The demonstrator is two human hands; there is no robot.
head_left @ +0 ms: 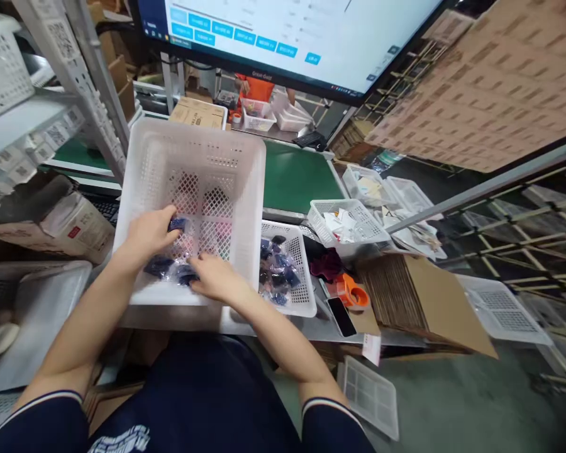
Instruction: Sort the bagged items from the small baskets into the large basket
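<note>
Both my hands reach into a large white plastic basket (249, 207) standing on the bench in front of me. My left hand (151, 231) is closed on a small dark-blue item in clear plastic (178, 224). Lower in the basket, my right hand (213, 275) touches more dark-blue bagged items (185, 274), its fingers bent at their edge; whether it grips one I cannot tell. Another dark-blue bagged item (159, 267) lies beside them. Just right of this basket stands a shallower white basket (306, 286) with several similar dark packets (278, 270) in it.
A monitor (273, 38) overhangs the bench. To the right lie an orange tape dispenser (351, 292), a phone (341, 316) and a box of flat cardboard (434, 302). A white basket (372, 236) holds papers. Metal shelving (68, 75) stands left. A person in orange (257, 88) works beyond.
</note>
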